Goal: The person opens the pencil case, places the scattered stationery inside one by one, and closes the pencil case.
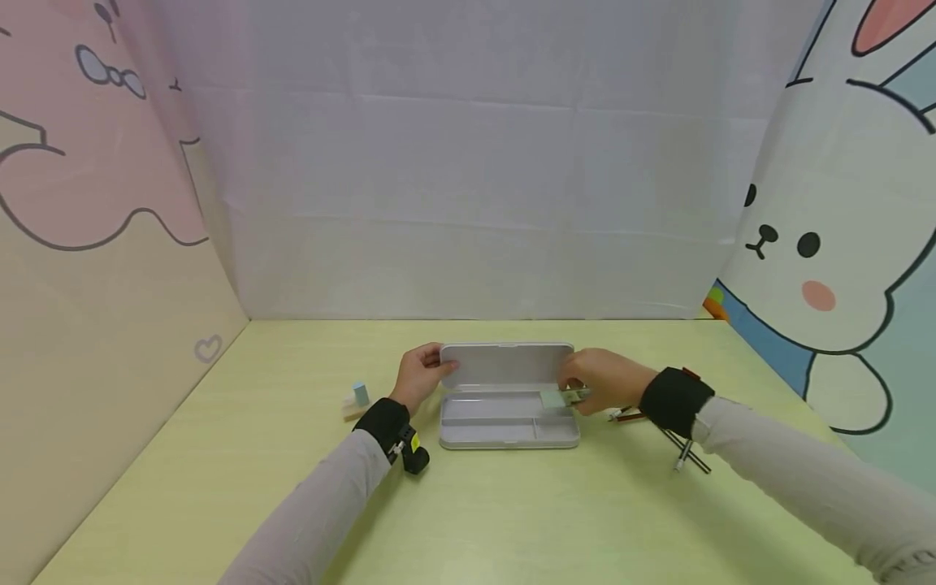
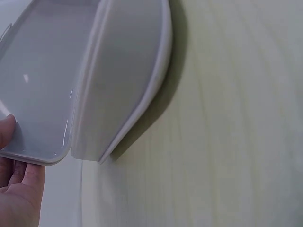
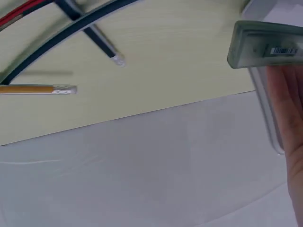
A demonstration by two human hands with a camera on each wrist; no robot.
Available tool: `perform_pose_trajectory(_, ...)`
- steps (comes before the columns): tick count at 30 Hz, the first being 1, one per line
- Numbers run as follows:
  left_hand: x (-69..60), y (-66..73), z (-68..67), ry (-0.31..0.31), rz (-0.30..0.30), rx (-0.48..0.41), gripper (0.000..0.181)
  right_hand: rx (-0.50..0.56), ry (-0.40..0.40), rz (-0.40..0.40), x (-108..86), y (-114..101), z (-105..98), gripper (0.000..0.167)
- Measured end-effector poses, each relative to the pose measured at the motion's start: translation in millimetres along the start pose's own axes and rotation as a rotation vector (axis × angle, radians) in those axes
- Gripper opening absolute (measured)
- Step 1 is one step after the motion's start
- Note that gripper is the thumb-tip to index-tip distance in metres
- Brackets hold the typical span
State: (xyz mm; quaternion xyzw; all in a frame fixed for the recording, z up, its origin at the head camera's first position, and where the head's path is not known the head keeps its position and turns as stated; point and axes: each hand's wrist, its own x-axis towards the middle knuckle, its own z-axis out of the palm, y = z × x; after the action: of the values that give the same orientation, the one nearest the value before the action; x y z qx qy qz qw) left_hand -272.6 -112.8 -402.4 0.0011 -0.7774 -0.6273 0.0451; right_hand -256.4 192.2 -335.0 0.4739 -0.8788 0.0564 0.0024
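A pale grey case point(image 1: 486, 445) lies with its lid point(image 1: 504, 363) raised, its bottom tray divided into compartments. My left hand point(image 1: 422, 374) grips the lid's left edge, thumb on the inner face and fingers behind, as the left wrist view shows for the lid point(image 2: 42, 71) and hand point(image 2: 21, 198). Over the right end of the tray, my right hand point(image 1: 603, 378) holds a greenish translucent box point(image 1: 561, 399). In the right wrist view this box point(image 3: 265, 45), with a barcode label, sits against the hand point(image 3: 291, 113); part of it is out of frame.
Several pencils point(image 1: 683, 455) lie to the right of the case, partly under my right forearm. A small blue and white block point(image 1: 361, 394) sits left of my left hand beside another pale piece point(image 1: 353, 409). A white sheet point(image 1: 475, 203) hangs behind the table point(image 1: 468, 520).
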Motion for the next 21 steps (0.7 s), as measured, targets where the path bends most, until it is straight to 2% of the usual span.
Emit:
perform_pose_trajectory(11,-2.8,2.5,0.9,-0.005,0.019,0.02,0.023,0.013,-0.004,-0.106,38.7,-23.1,9.5,0.017)
perform_pose_trajectory(21,-2.7,1.9,-0.9,-0.002,-0.003,0.021,0.025,0.062,-0.039,-0.187,63.8,-44.8,17.9,0.015)
